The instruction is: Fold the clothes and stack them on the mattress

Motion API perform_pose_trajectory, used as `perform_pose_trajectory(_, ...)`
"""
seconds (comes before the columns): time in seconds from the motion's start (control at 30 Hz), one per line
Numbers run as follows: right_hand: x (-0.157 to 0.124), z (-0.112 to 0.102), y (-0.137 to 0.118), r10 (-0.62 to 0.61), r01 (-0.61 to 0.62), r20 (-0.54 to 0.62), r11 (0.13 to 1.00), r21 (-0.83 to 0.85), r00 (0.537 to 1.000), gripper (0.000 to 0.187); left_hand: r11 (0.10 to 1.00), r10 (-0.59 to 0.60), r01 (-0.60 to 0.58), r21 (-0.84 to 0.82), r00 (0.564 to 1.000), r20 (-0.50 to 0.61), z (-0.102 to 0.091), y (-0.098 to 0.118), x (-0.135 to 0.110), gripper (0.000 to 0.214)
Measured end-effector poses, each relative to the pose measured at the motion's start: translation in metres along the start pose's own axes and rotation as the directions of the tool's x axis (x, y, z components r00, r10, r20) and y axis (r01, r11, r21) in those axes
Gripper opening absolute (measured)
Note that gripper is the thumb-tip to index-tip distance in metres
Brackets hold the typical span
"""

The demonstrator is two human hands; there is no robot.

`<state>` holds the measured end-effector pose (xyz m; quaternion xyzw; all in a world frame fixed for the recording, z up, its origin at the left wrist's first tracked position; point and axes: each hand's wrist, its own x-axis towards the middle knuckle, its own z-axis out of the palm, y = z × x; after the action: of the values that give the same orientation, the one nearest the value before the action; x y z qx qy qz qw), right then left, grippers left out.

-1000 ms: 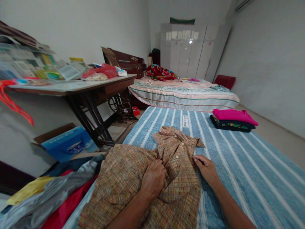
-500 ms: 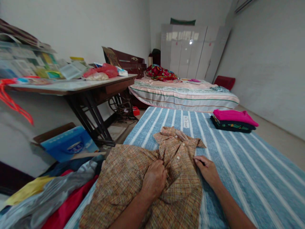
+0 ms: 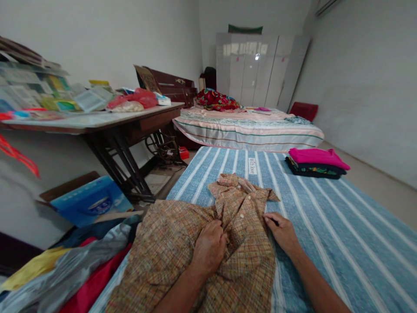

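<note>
A brown plaid button-up shirt (image 3: 169, 243) lies rumpled over the near part of the blue-and-white striped bed cover (image 3: 319, 234). Its collar points away from me, and pale buttons show down the front. My left hand (image 3: 210, 248) is closed on the middle of the shirt, where folds gather around the fingers; the fingertips are partly hidden in the cloth. At the shirt's right edge, below the sleeve, my right hand (image 3: 282, 230) pinches the fabric between thumb and fingers.
A folded stack of clothes (image 3: 317, 163), pink on top, sits on the bed's far right. Loose clothes (image 3: 87, 265) lie at the left edge. A sewing-machine table (image 3: 97, 119) holding clutter stands left. Another bed (image 3: 254, 130) and a wardrobe (image 3: 254, 69) are behind.
My head view has shifted slightly, so the room sits a little further left. Both hands keep their places on the shirt, which looks nearly unchanged.
</note>
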<state>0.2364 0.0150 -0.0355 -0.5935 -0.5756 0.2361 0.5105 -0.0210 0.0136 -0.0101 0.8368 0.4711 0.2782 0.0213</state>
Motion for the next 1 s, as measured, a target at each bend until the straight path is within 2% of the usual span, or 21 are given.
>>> perform_pose_trajectory(0.83,-0.0003,0.0006,-0.0029,0.006,-0.006,0.013,1.000,0.008,1.000,0.023,1.000,-0.009,0.009,0.000,1.000,0.000,-0.0016,-0.0007,0.0000,0.016)
perform_pose_trajectory(1.0,0.0003,0.0003,-0.0020,0.002,-0.002,0.025,1.000,0.010,1.000,0.023,0.999,-0.020,0.021,-0.046,1.000,0.012,-0.0026,-0.0020,-0.0011,0.018)
